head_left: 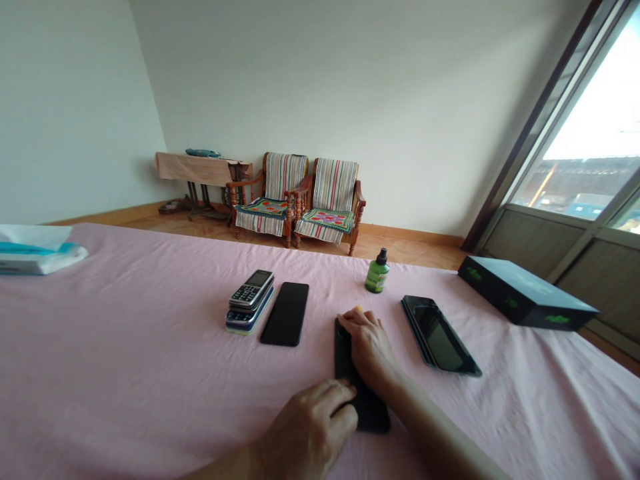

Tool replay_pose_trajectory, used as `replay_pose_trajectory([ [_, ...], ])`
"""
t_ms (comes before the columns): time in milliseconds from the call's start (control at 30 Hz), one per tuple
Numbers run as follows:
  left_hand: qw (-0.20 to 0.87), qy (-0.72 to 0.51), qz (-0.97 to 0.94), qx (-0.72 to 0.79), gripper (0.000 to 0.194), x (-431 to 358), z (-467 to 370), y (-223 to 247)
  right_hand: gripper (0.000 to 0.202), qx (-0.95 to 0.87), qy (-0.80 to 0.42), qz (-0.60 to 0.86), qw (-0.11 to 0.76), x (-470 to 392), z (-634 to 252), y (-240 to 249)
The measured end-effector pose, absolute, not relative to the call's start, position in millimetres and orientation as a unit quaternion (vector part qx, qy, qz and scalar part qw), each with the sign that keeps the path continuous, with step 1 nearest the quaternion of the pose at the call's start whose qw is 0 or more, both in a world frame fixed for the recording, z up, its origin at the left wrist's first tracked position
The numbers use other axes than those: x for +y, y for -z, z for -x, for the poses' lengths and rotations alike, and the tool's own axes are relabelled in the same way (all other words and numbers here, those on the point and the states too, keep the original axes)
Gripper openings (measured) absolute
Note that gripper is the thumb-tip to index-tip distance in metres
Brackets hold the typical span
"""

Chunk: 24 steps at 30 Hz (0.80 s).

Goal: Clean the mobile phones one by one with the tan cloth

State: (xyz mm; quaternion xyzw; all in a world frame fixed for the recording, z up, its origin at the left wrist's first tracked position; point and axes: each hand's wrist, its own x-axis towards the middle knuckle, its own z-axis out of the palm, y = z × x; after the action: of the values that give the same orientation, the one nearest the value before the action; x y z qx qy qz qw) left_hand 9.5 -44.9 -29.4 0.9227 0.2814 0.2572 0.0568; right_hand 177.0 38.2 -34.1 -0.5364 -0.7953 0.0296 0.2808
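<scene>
A black phone (373, 415) lies on the pink cloth in front of me, a camera bump showing at its far end. My left hand (320, 417) is closed at its left edge, fingers gripping its side. Over the far end bends my right hand (367, 340), fingertips pressed together near the camera bump. A bit of yellow (359, 308) peeks out behind those fingers; what it is I cannot make out. To the left are another black phone (286, 313), lying flat, and a stack of keypad phones (251, 293). On the right lie stacked tablets (443, 337).
A small green bottle (377, 272) with a black cap stands beyond my hands. The dark box (525, 293) is at the far right of the pink-covered surface (125, 353), and a tissue pack (43, 257) at the far left. Two wooden chairs (327, 193) stand by the wall.
</scene>
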Motion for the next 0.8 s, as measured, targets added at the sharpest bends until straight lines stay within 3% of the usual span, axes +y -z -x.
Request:
replay_pose_trajectory([
  [167, 0.059, -0.248, -0.928, 0.271, 0.016, -41, -7, 32, 0.041, -0.778, -0.053, 0.567, 0.267, 41, -187, 35],
  [433, 0.067, -0.251, -0.926, 0.276, 0.015, -42, -8, 29, 0.055, -0.799, -0.094, 0.522, 0.282, 6, -187, 29],
  [633, 0.067, -0.262, -0.918, 0.291, 0.014, -41, -13, 33, 0.037, -0.804, -0.136, 0.501, 0.289, -36, -181, 22],
  [800, 0.059, -0.252, -0.928, 0.268, 0.01, -40, -10, 32, 0.038, -0.802, -0.069, 0.52, 0.284, -11, -193, 27],
])
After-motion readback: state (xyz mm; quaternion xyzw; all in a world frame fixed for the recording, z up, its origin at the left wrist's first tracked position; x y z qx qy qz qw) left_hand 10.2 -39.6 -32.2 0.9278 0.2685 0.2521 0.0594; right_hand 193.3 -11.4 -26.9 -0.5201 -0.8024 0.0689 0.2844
